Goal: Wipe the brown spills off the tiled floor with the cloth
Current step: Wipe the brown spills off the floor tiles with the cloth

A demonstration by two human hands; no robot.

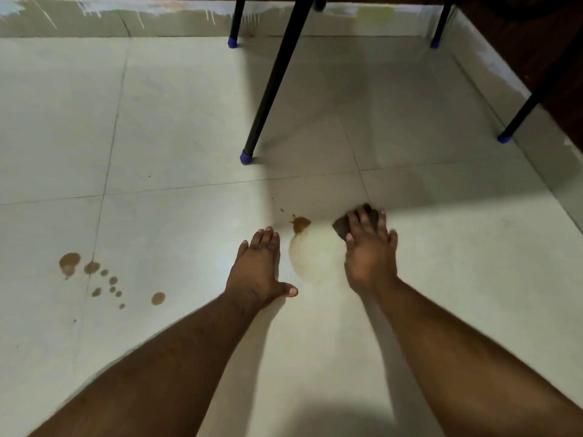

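While black chair legs point(277, 80) stand beyond, brown spills point(91, 272) lie left, left hand point(257, 266) flat on floor point(176, 121), fingers straight, right hand point(369, 250) pressing dark cloth point(342, 227) beside smeared spill point(310, 260), fingers spread.

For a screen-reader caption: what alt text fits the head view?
A person's right hand presses a dark cloth on a smeared brown spill on the tiled floor; the left hand lies flat beside it. More brown drops remain at left.

No readable text, label, brand, number or sign shows anywhere in this view, neither on the floor tiles nor on the dark furniture legs
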